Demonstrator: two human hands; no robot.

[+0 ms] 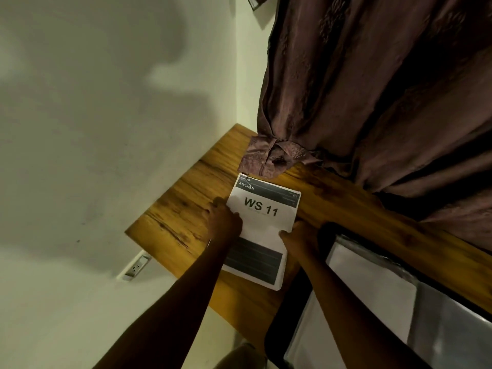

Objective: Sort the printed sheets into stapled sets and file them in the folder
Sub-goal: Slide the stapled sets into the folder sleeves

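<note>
A stack of printed sheets [262, 209] lies on the wooden table [183, 209]; the top page reads "KITCHEN" and "WS 11", with a dark block near its lower end. My left hand [223, 218] grips the stack's left edge, fingers curled around it. My right hand [298, 235] pinches the stack's right edge, thumb on top of the paper. An open black folder [372, 288] with clear plastic sleeves holding white sheets lies to the right, partly under my right forearm. No stapler is visible.
A brown curtain [372, 89] hangs down onto the table's far side, its tied end touching the table just beyond the stack. A pale wall [106, 102] bounds the left, with a power socket [137, 266] below the table edge.
</note>
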